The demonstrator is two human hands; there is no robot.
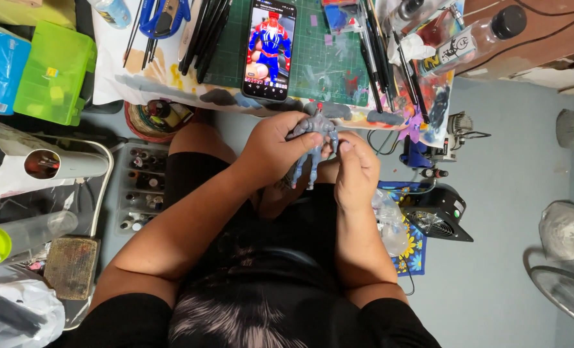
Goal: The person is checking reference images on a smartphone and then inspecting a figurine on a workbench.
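1. We've got one grey figure (313, 138) held over the lap, long axis up-down in the view, legs pointing toward us.
2. Left hand (275, 149) fingers wrap its torso.
3. Right hand (356, 169) fingers pinch its arm.
4. One phone (269, 48) lies on the surface (326, 67) just beyond.

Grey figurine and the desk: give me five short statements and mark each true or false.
1. Both hands hold the grey figurine. True: left hand grips it, right hand touches it.
2. The phone has a dark, blank screen. False: it shows a red and blue costumed figure.
3. The phone lies on a green cutting mat. True.
4. The figurine is painted red. False: it is plain grey.
5. The lime green box sits right of the phone. False: it is on the left in the picture.
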